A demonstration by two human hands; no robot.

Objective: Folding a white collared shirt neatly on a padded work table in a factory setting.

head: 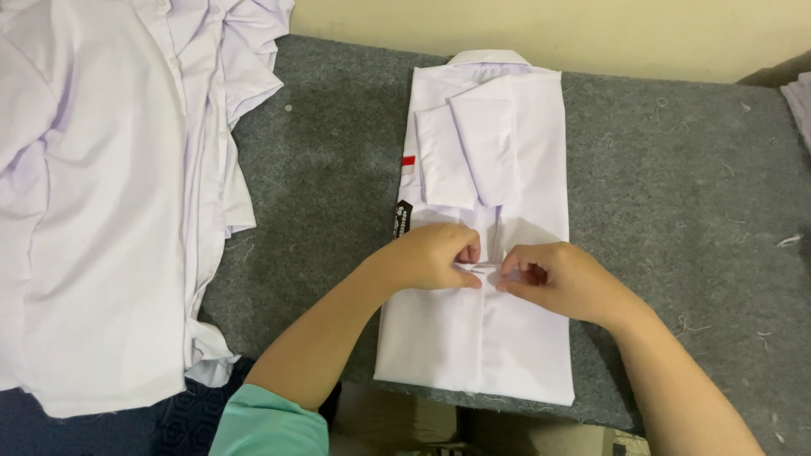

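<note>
A white shirt (507,160) lies face down and folded lengthwise on the grey felt table (676,194), collar at the far end, both short sleeves folded in over the back. My left hand (431,257) and my right hand (553,279) meet at the centre seam halfway down the shirt. Both pinch the cloth there between fingers and thumb, holding the two folded edges together. A black hang tag (402,219) and a red and white patch (408,165) stick out at the shirt's left edge.
A pile of unfolded white shirts (110,194) covers the table's left side and hangs over its front edge. More white cloth (801,105) shows at the far right. Loose threads dot the felt. A pale wall runs behind.
</note>
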